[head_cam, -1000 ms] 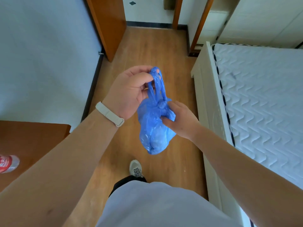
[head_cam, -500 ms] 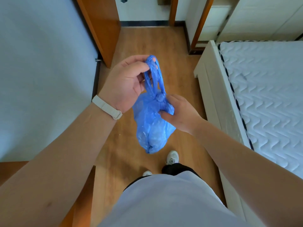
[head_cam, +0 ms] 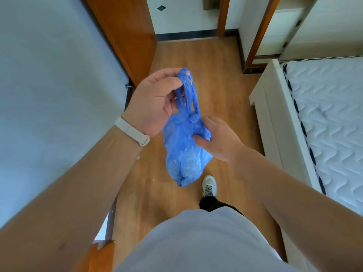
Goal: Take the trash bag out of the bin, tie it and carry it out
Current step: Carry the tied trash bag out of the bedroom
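Observation:
A small blue plastic trash bag [head_cam: 183, 154] hangs in front of me above the wooden floor, knotted near its top with two thin handle loops rising from the knot. My left hand [head_cam: 155, 103], with a white band on its wrist, pinches the tops of the loops between thumb and fingers. My right hand [head_cam: 218, 140] grips the bag's side just under the knot. The bin is not in view.
A bed with a white quilted mattress [head_cam: 324, 118] and white frame runs along the right. A blue-white wall [head_cam: 59, 95] is on the left, with an orange wooden door [head_cam: 125, 34] ahead of it. The wooden floor [head_cam: 198, 59] leads to a doorway. My shoe [head_cam: 209, 185] is below the bag.
I have walked forward along the floor toward the doorway; the brown table on the left has dropped out of view. Both hands keep the same hold on the bag.

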